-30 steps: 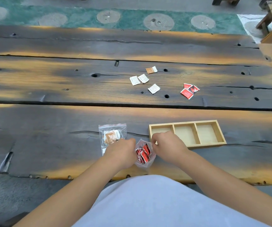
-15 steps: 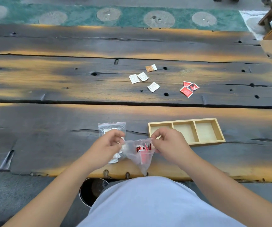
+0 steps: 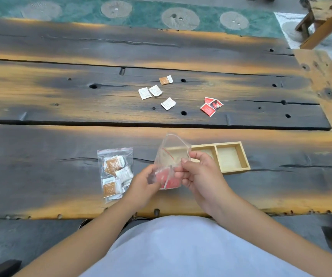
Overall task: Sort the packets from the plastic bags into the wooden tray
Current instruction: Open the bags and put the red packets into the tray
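**Bag of red packets open, tray empty**

Opening step in hand. Left hand (image 3: 144, 181) pinched shut on the lower part of the clear bag (image 3: 169, 162); right hand (image 3: 199, 172) closed on its upper edge, mouth gaping, just in front of the tray (image 3: 245, 156). Red packets (image 3: 166, 177) bunched at the bag's bottom. Second bag (image 3: 115, 172) flat, left of the tray. Loose packets (image 3: 168, 103) well beyond the tray. Next, probably: reaching in or tipping out over one compartment, without spilling.
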